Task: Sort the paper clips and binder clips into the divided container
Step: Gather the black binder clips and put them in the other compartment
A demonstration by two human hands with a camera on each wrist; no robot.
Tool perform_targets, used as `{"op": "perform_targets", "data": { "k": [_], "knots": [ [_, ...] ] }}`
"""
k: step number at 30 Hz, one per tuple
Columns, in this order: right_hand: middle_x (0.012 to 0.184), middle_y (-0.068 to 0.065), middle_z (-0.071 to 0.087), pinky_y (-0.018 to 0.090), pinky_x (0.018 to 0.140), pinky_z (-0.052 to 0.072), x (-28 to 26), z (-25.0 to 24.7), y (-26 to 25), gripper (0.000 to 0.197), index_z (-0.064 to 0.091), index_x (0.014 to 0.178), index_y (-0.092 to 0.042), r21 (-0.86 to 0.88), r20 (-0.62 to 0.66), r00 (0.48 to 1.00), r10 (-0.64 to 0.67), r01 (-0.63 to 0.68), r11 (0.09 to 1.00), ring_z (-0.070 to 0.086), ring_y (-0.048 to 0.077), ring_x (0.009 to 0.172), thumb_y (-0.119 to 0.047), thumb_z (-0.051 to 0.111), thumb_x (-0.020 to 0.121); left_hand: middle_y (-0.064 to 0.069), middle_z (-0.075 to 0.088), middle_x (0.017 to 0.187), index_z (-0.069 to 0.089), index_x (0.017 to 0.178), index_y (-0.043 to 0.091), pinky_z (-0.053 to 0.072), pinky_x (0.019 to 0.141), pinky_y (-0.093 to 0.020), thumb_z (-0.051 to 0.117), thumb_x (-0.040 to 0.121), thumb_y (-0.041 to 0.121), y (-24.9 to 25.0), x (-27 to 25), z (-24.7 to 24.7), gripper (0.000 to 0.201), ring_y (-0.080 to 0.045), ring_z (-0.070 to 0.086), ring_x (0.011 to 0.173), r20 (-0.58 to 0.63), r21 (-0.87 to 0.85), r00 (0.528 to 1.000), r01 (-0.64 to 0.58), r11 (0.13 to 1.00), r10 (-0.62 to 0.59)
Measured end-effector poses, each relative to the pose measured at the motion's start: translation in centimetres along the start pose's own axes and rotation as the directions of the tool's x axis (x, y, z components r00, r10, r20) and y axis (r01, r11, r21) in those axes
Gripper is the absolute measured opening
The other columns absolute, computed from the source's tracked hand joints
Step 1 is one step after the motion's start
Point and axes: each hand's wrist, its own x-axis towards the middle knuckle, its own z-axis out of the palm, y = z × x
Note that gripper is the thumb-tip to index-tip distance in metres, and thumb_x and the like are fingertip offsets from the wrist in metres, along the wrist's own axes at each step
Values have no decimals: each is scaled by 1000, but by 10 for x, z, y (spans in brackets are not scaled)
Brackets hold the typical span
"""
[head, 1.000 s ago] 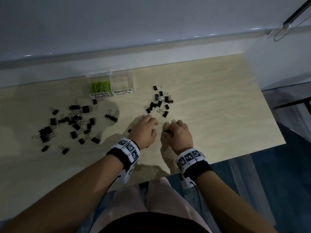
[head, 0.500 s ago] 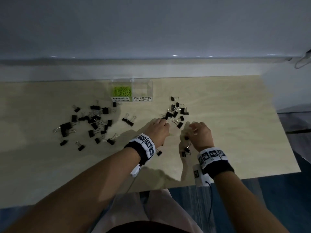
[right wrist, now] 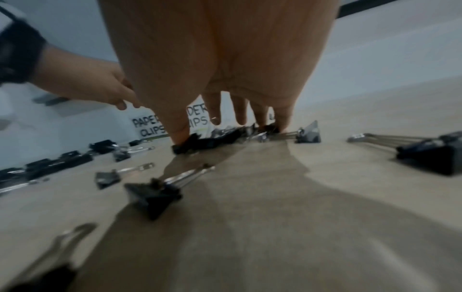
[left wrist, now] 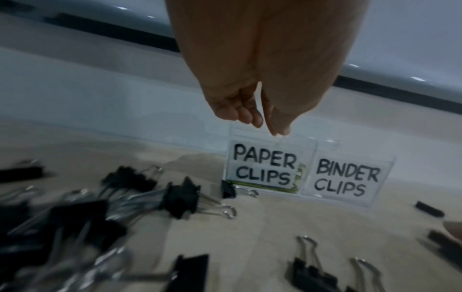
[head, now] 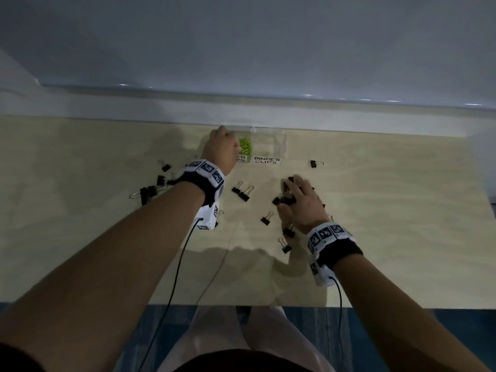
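A clear divided container (head: 268,131) stands at the table's back edge. Its left compartment (left wrist: 262,168), labelled PAPER CLIPS, holds green paper clips (head: 246,146). The compartment (left wrist: 347,181) labelled BINDER CLIPS looks empty. My left hand (head: 224,146) hangs over the paper-clip compartment. Its fingertips (left wrist: 268,126) are bunched in a pinch, with a thin pale clip just under them. My right hand (head: 287,197) reaches down with straight fingers onto a cluster of black binder clips (head: 281,201). Its thumb and fingertips (right wrist: 240,120) touch that cluster (right wrist: 215,138).
Several black binder clips (head: 150,191) lie in a heap at the left, partly under my left forearm. A pair (head: 241,193) sits mid-table, one (head: 315,164) lies right of the container, and others (head: 285,247) lie near my right wrist. The table's front edge (head: 241,306) is close to my lap.
My left hand has travelled from the middle of the table up to the paper-clip compartment. My right hand has moved forward onto the binder clip cluster. My head has shifted, so the table sits squarer.
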Motion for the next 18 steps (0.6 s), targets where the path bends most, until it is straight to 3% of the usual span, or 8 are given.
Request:
{"op": "perform_targets", "data": {
  "k": [1, 3, 6, 8, 11, 13, 15, 18],
  "knots": [
    [155, 2, 15, 52, 112, 25, -8, -1, -1, 64, 24, 143, -28, 12, -31, 999, -25, 25, 1000, 14, 27, 142, -39, 53, 87, -14, 53, 110, 61, 93, 5, 46, 90, -41, 55, 90, 18, -10, -6, -2, 14, -28, 49, 101, -49, -48, 999, -16, 999, 14],
    [155, 1, 16, 54, 112, 23, -25, -5, 8, 62, 23, 144, -29, 24, -115, 992, 48, -46, 999, 17, 25, 142, -42, 50, 90, -16, 53, 109, 59, 99, 5, 47, 89, -40, 55, 89, 17, -38, -20, -11, 16, -29, 49, 101, -112, -88, 994, 12, 996, -22],
    [155, -2, 13, 61, 110, 18, -57, -10, 36, 58, 22, 143, -33, 76, -200, 922, 333, -324, 943, 13, 25, 143, -49, 43, 91, -20, 48, 119, 54, 112, 8, 44, 89, -47, 55, 87, 24, -99, -50, -22, 30, -38, 45, 109, -41, 68, 968, 250, 966, -248],
    [157, -3, 8, 64, 109, 14, -79, -8, 49, 56, 22, 142, -37, 139, -170, 852, 495, -477, 868, 5, 28, 144, -53, 40, 91, -19, 40, 128, 50, 120, 14, 43, 88, -50, 57, 84, 37, -135, -79, -28, 43, -43, 41, 112, 5, 128, 906, 419, 899, -423],
    [157, 3, 4, 64, 108, 15, -96, 12, 48, 54, 23, 139, -35, 143, -124, 810, 573, -557, 818, 1, 38, 142, -55, 38, 91, -11, 29, 136, 43, 129, 28, 42, 91, -52, 50, 87, 53, -153, -120, -25, 50, -41, 34, 115, 104, 115, 811, 565, 817, -576],
    [156, 10, 2, 63, 108, 14, -94, 27, 32, 58, 22, 140, -29, 134, -114, 809, 576, -562, 816, 1, 43, 140, -57, 36, 90, -11, 29, 136, 42, 132, 30, 44, 89, -51, 50, 86, 54, -145, -136, -15, 52, -41, 34, 115, 105, 114, 820, 552, 826, -562],
    [156, 15, -4, 62, 111, 9, -86, 38, 12, 68, 15, 145, -22, 113, -95, 811, 577, -568, 816, -4, 44, 140, -58, 34, 90, -14, 31, 135, 42, 133, 22, 46, 87, -49, 53, 85, 53, -125, -141, 0, 58, -42, 35, 115, 90, 89, 851, 510, 855, -517],
    [156, 18, -6, 59, 112, 5, -70, 46, -27, 73, 9, 148, -15, 74, -91, 867, 490, -485, 871, -8, 43, 141, -54, 35, 92, -19, 30, 135, 41, 130, 16, 44, 92, -48, 55, 85, 47, -89, -144, 19, 57, -43, 35, 114, 112, 66, 882, 453, 889, -457]
  ]
}}
